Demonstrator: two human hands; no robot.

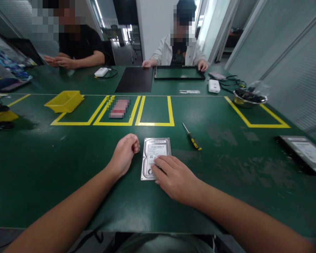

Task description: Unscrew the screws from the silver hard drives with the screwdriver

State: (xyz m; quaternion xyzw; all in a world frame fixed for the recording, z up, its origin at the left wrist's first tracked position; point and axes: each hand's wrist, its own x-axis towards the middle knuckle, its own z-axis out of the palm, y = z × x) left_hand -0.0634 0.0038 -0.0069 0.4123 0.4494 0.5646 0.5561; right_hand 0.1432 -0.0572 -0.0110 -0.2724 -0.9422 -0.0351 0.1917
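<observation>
A silver hard drive with a white label lies flat on the green table in front of me. My right hand rests over its lower right part, fingers stretched out and slightly apart on the label. Just left of the drive, my left hand is curled closed on the table; whether anything small is inside its fingers is hidden. A screwdriver with a yellow and black handle lies to the right beyond the drive, its tip pointing away from me.
Yellow tape marks areas across the table. Beyond are a yellow bin, a blurred pink item and a metal bowl of dark parts. Another drive lies far right. Two people sit opposite, one touching a black frame.
</observation>
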